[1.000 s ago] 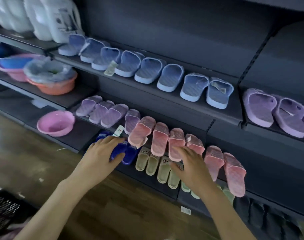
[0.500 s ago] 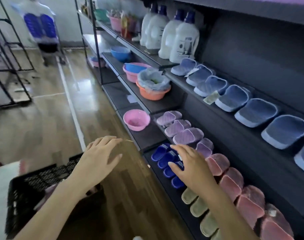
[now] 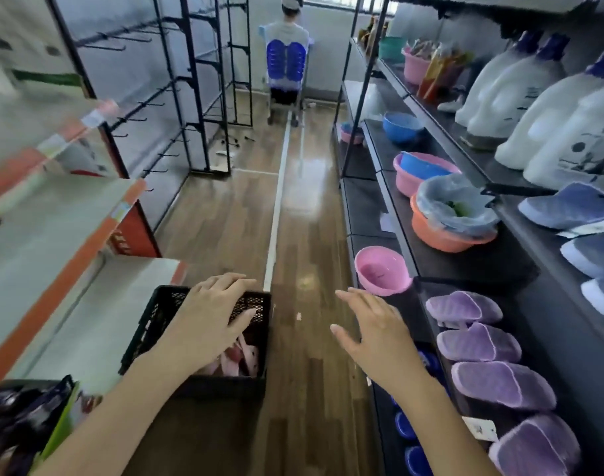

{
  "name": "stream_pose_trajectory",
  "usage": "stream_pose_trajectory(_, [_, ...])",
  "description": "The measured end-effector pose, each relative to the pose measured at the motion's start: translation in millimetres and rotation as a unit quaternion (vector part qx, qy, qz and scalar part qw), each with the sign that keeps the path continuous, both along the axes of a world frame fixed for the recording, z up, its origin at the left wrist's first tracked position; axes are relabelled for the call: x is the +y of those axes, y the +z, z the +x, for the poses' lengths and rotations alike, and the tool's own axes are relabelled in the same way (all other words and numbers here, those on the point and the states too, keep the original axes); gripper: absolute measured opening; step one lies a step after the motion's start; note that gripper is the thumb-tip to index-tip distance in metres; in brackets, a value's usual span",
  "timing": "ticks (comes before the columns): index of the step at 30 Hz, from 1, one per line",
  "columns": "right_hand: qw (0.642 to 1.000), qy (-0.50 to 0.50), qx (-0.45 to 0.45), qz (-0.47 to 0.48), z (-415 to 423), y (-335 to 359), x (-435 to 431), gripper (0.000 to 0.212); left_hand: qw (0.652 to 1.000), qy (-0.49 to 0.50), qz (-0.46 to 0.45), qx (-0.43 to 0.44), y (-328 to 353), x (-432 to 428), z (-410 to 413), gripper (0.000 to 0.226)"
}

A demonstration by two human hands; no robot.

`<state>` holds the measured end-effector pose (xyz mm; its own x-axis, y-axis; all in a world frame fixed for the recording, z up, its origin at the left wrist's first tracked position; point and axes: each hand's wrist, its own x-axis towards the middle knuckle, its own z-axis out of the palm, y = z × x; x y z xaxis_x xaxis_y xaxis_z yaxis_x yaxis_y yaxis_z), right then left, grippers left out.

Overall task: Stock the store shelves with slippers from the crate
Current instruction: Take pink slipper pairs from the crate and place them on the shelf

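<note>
A black mesh crate (image 3: 156, 324) stands on the wooden floor at lower left, with pink slippers (image 3: 238, 359) inside. My left hand (image 3: 211, 314) hovers over the crate's opening, fingers spread and empty. My right hand (image 3: 372, 334) is open in the aisle between the crate and the dark shelving, holding nothing. Purple slippers (image 3: 479, 341) line the middle shelf on the right. Blue slippers (image 3: 407, 427) sit on the bottom shelf, partly hidden by my right forearm. Light blue slippers (image 3: 572, 204) rest on the shelf above.
A pink basin (image 3: 383, 269) and an orange basin (image 3: 448, 231) with a plastic bag sit on the right shelves, white detergent jugs (image 3: 565, 132) above. White and orange shelving (image 3: 70, 235) runs along the left. A person (image 3: 287, 60) sits at the aisle's far end.
My view has swung left from the shelf toward the aisle. Both hands have left the slippers on the shelves; my left hand now sits over the crate, my right hand in the aisle.
</note>
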<state>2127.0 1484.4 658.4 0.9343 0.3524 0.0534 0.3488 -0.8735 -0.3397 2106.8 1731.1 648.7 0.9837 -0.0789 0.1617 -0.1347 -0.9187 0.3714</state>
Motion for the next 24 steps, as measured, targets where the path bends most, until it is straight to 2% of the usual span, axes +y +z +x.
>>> stream_pose_trajectory(2, [0.999,0.033,0.010,-0.004,11.9,-3.2,13.5,0.052,0.999,0.033,0.002,0.010,-4.6,12.9,-4.2,0.042])
stream_pose_trajectory(8, [0.992,0.124,0.016,-0.014,38.9,-14.5,59.4,0.051,0.992,0.122,-0.001,0.028,-10.0,53.4,-17.6,0.049])
stream_pose_trajectory(12, [0.988,0.153,0.015,-0.023,58.8,-22.0,90.3,0.051,0.987,0.156,0.002,0.046,-16.6,79.9,-13.9,0.043])
stream_pose_trajectory(16, [0.987,0.161,0.015,-0.023,81.3,-28.7,127.4,0.051,0.985,0.159,-0.011,0.063,-24.6,117.8,6.1,0.054])
stream_pose_trajectory(21, [0.990,0.138,0.008,-0.028,114.3,-34.9,187.0,0.052,0.988,0.138,-0.015,0.063,-29.6,181.8,51.7,0.049])
stream_pose_trajectory(24, [0.991,0.126,0.009,-0.036,134.1,-36.7,226.1,0.052,0.990,0.122,-0.018,0.065,-30.8,223.2,80.7,0.061])
